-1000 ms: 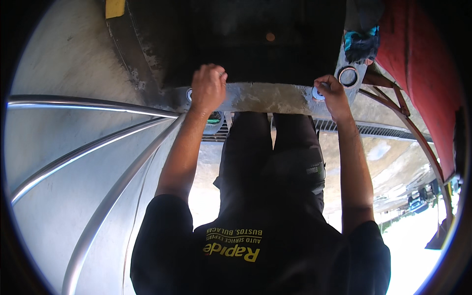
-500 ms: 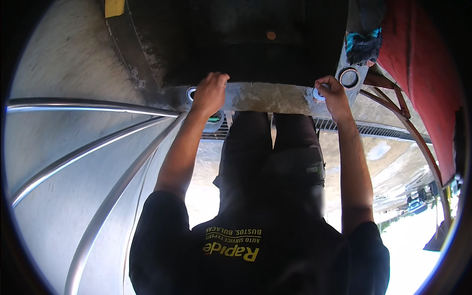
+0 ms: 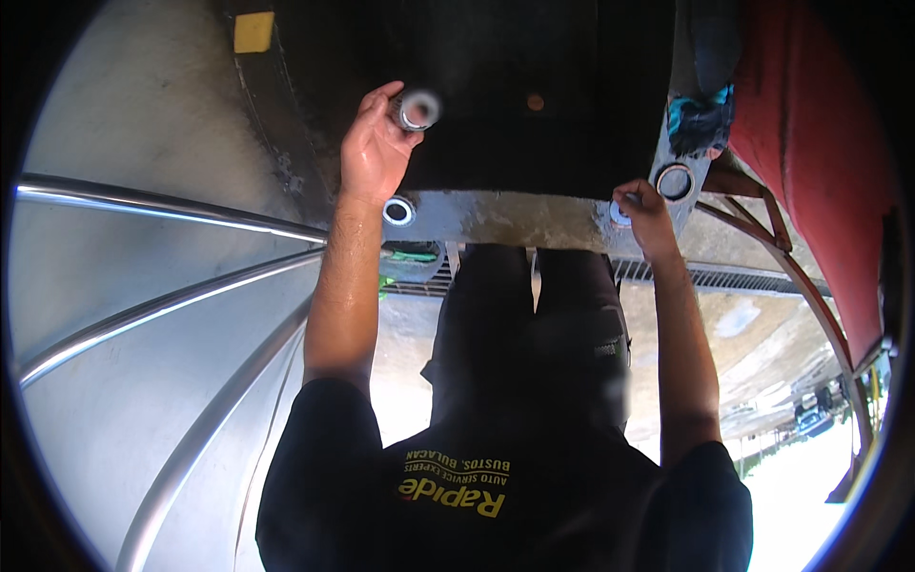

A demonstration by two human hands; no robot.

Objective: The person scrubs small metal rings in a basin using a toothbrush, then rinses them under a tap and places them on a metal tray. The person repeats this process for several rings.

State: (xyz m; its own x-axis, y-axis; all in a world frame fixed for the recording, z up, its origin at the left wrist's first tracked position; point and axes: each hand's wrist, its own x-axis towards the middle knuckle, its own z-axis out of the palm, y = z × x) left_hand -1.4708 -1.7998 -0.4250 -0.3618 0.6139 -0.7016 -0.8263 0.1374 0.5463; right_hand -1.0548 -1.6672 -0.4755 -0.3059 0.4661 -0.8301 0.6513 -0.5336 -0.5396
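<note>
My left hand [image 3: 374, 157] is raised over the dark basin [image 3: 572, 157], its fingers round a short hollow metal cylinder [image 3: 417, 110] whose pale open end is blurred. Below that hand, a pale metal ring [image 3: 398, 212] lies on the basin's worn near rim. At the right end of this rim my right hand [image 3: 646, 214] has its fingers curled in over a second pale ring [image 3: 620, 214]. Whether those fingers grip that ring or something else is hidden. A larger, thinner ring [image 3: 675, 182] lies on the right-hand corner, just beyond my right hand.
A dark and teal cloth [image 3: 701, 122] lies on the right edge, beside a red panel [image 3: 820, 181]. Bent metal rails [image 3: 181, 214] run along the left. A floor grate [image 3: 734, 276] and a container with something green [image 3: 412, 257] are below the rim.
My left hand has lifted from the near rim, up over the basin, and the hollow cylinder now shows in it. The ring on the left is uncovered. My right hand stays at its ring.
</note>
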